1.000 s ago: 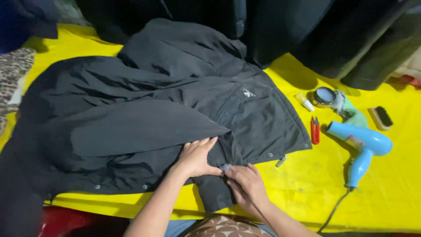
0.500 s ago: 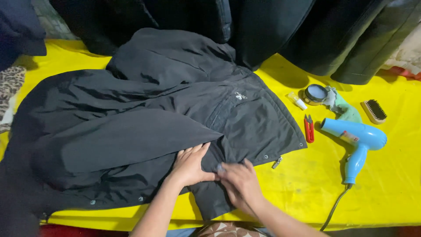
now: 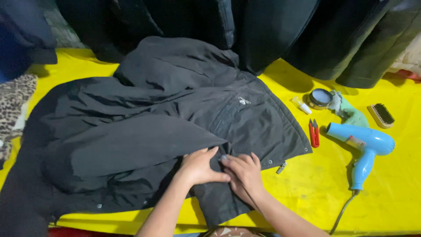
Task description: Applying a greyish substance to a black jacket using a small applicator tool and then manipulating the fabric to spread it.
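A black jacket (image 3: 144,131) lies spread across the yellow table cover (image 3: 320,193). My left hand (image 3: 199,166) presses on the jacket's front near its lower edge, fingers pointing right. My right hand (image 3: 243,173) rests just beside it, fingers curled on the same fold of black fabric, touching the left hand's fingertips. A thin dark cord or thread runs along my right wrist. A small metal zipper pull (image 3: 281,167) hangs at the hem just right of my right hand.
To the right lie red thread snips (image 3: 314,133), a blue hair dryer (image 3: 366,147) with its cord, a round tin (image 3: 320,98), a small white tube (image 3: 301,105), a green cloth (image 3: 351,114) and a brush (image 3: 381,115). Dark garments (image 3: 263,30) hang behind. Leopard-print fabric (image 3: 13,109) sits at left.
Both hands have shifted slightly up and together on the jacket's lower front; the right hand moved closer to the left. The view tilted a little, and the jacket stays in place.
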